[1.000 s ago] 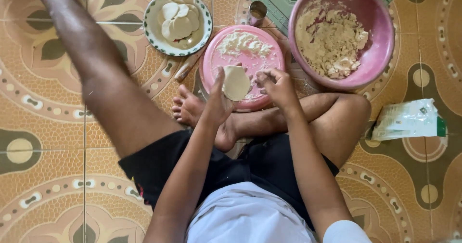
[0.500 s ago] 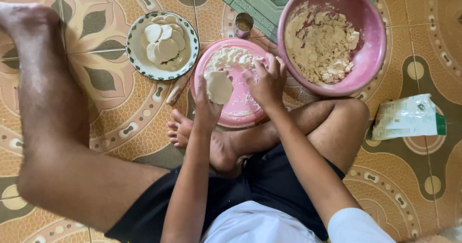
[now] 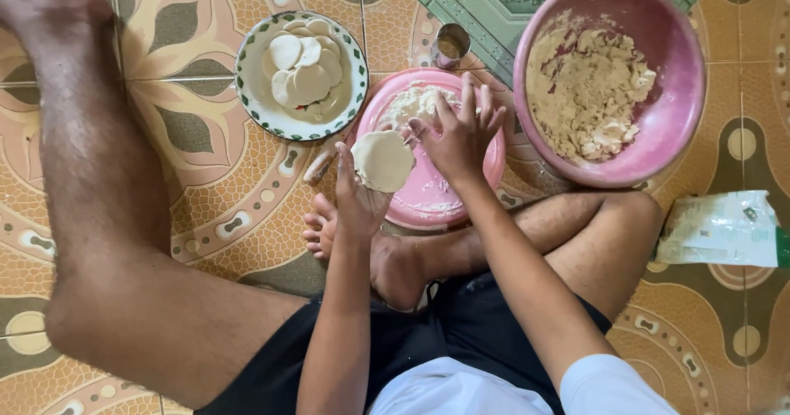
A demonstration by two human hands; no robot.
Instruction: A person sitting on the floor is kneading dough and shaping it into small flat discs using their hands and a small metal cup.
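Person seated on patterned tiled floor [image 3: 206,217], one leg folded in front, the other stretched out to the person's left. Landmark: the flat pink plate [image 3: 436,193].

Nearest to the person, at the plate's near edge: bare foot [image 3: 362,246] of the folded leg, toes just beside the plate rim.

Over the plate's near-left part: left hand [image 3: 358,197] raised, fingers cupped under a flat round dough disc [image 3: 383,160], grasping it from below. Disc is pale, thin, held roughly flat above the plate.

Over the plate's middle: right hand [image 3: 462,131], fingers spread and released, holding nothing; fingertips touch the disc's edge and the flour.

On the plate's far part: loose mound of white flour [image 3: 415,102].

Left of the plate, near its rim: a small wooden rolling pin [image 3: 319,166] lies on the floor, mostly hidden.

Left and beyond the plate: white plate with green patterned rim [image 3: 247,94], carrying a stack of finished dough discs [image 3: 306,74].

Just beyond the plate: small metal cup [image 3: 451,45], upright.

Right of the plate, touching or nearly so: large pink bowl [image 3: 683,127] with crumbly beige dough mass [image 3: 584,90].

Further right of the plate, well apart: white plastic bag [image 3: 720,230] lying on the floor.
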